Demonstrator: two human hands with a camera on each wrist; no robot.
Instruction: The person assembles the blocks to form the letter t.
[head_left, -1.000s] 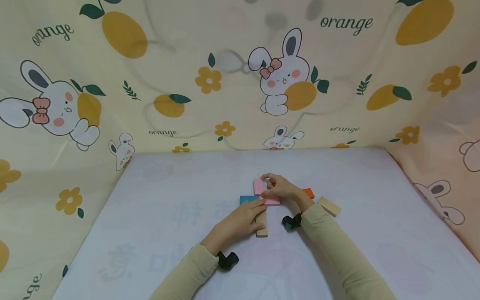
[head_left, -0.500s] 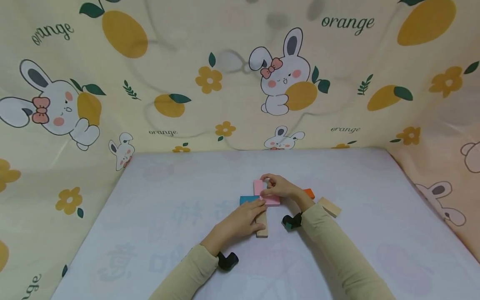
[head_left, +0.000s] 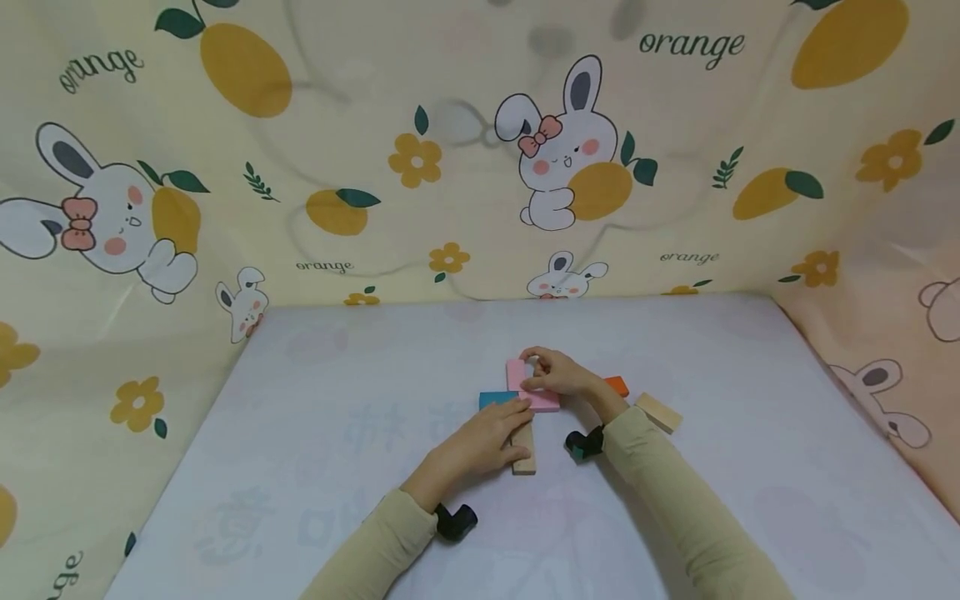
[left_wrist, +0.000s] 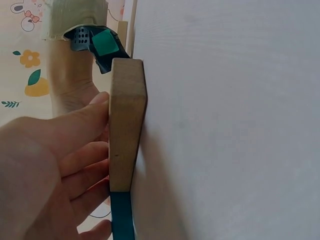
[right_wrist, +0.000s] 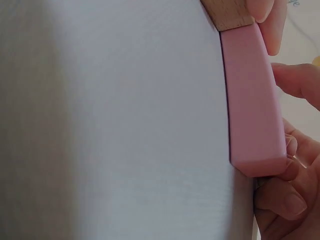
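In the head view, flat blocks form a cross on the white table. A pink block [head_left: 514, 375] points away at the far side, another pink block [head_left: 543, 402] lies crosswise on the right, a blue block [head_left: 495, 400] on the left, and a plain wooden block [head_left: 523, 460] runs toward the near side. My left hand [head_left: 472, 437] rests with extended fingers over the wooden block and the centre of the cross. My right hand [head_left: 561, 373] holds the far pink block with a bent index finger at its far end and the thumb near the crosswise pink one.
An orange block [head_left: 617, 386] lies just beyond the right wrist. Beside the right sleeve is a loose wooden block [head_left: 659, 413]. Black devices [head_left: 456, 523] are worn at both wrists. A printed rabbit-and-orange curtain [head_left: 420, 200] encloses the table [head_left: 337, 350].
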